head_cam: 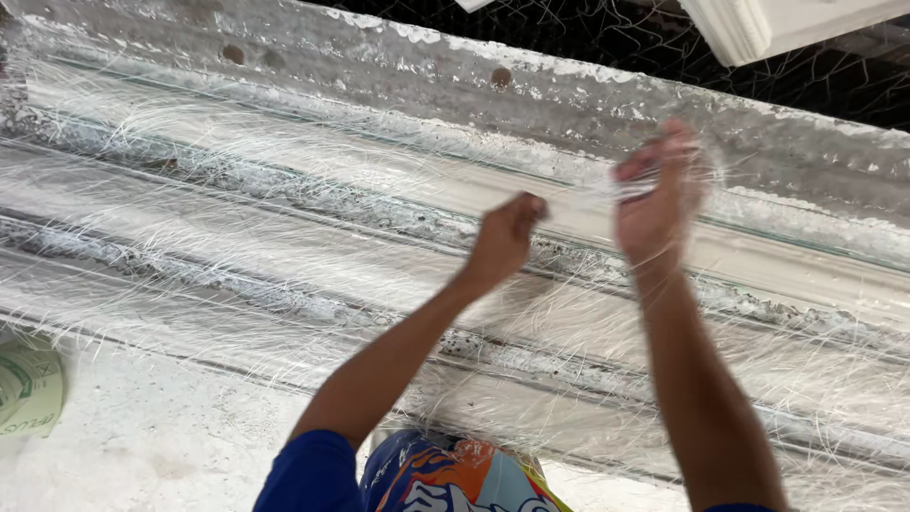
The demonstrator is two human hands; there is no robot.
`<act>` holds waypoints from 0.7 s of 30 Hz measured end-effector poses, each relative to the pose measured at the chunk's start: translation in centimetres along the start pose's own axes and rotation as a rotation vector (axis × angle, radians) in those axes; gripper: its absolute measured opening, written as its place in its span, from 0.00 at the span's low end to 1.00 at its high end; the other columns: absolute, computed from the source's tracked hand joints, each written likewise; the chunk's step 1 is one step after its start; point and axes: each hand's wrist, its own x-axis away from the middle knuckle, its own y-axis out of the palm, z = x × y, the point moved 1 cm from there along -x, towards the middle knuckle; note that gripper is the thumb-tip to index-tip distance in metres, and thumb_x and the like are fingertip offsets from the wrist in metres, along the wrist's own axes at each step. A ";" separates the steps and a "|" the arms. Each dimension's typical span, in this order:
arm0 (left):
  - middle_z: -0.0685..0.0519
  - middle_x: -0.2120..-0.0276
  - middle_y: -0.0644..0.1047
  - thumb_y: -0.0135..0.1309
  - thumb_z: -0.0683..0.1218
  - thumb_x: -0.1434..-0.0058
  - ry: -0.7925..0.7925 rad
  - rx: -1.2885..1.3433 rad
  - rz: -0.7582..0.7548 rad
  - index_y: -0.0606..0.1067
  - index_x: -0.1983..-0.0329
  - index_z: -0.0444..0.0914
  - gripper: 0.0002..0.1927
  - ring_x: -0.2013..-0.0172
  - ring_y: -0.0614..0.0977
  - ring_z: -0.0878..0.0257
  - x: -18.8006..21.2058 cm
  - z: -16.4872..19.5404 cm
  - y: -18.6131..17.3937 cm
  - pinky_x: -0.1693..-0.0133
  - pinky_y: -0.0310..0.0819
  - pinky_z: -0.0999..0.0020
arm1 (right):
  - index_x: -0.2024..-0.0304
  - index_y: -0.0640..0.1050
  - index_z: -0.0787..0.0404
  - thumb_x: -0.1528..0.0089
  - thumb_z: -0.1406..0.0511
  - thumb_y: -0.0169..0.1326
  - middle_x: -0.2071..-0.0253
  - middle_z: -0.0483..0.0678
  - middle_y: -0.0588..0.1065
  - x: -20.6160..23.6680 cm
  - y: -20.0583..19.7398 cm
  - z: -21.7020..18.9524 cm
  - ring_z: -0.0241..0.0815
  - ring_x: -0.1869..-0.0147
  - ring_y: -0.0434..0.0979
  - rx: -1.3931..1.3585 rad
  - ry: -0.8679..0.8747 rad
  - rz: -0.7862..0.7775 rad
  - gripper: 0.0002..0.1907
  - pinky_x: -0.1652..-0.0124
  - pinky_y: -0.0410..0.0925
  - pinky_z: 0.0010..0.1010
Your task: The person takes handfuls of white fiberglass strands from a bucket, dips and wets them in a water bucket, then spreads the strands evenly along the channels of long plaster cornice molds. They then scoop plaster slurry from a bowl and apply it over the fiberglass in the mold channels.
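both hands are raised over a long white mould strewn with pale fibres. left hand: closed into a loose fist, fingertips pinched together near the mould's middle ridge; whether any strand lies in the pinch cannot be told. right hand: fingers curled around a small tuft of the same fibres, held just above the mould and blurred. two forearms rise from the lower edge, each ending in a blue sleeve.

packages and labels: one pale green sack with darker green print lies at the left edge, partly cut off; one colourful printed cloth, orange and blue, sits at the bottom between the arms.

edges and room: the mould runs slantwise from upper left to lower right, with several parallel ridges and grooves. a white floor shows bare below it at lower left. above the far rim, dark netting and one white moulded piece close off the top right.
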 end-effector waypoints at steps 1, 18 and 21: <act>0.48 0.63 0.82 0.41 0.46 0.23 -0.042 -0.200 -0.007 0.76 0.55 0.37 0.13 0.68 0.83 0.61 -0.7 -1.5 -1.5 0.66 0.82 0.65 | 0.46 0.75 0.58 0.24 0.58 0.54 0.67 0.42 0.72 -1.7 -2.0 -1.7 0.34 0.68 0.74 0.055 -0.112 -0.015 0.11 0.70 0.71 0.27; 0.44 0.57 0.83 0.47 0.40 0.28 0.083 -0.223 0.103 0.77 0.49 0.37 0.10 0.63 0.87 0.53 0.5 1.9 3.0 0.61 0.83 0.63 | 0.48 0.72 0.57 0.27 0.63 0.51 0.62 0.46 0.76 1.2 -1.5 0.3 0.43 0.57 0.79 -0.010 0.028 0.057 0.07 0.48 0.79 0.41; 0.44 0.58 0.82 0.44 0.39 0.29 0.059 -0.537 0.034 0.77 0.50 0.37 0.11 0.63 0.85 0.51 -1.4 -0.6 -1.5 0.63 0.81 0.56 | 0.47 0.73 0.59 0.22 0.56 0.48 0.65 0.45 0.74 -3.0 -6.8 -5.1 0.38 0.62 0.75 0.129 -0.167 0.049 0.13 0.57 0.72 0.35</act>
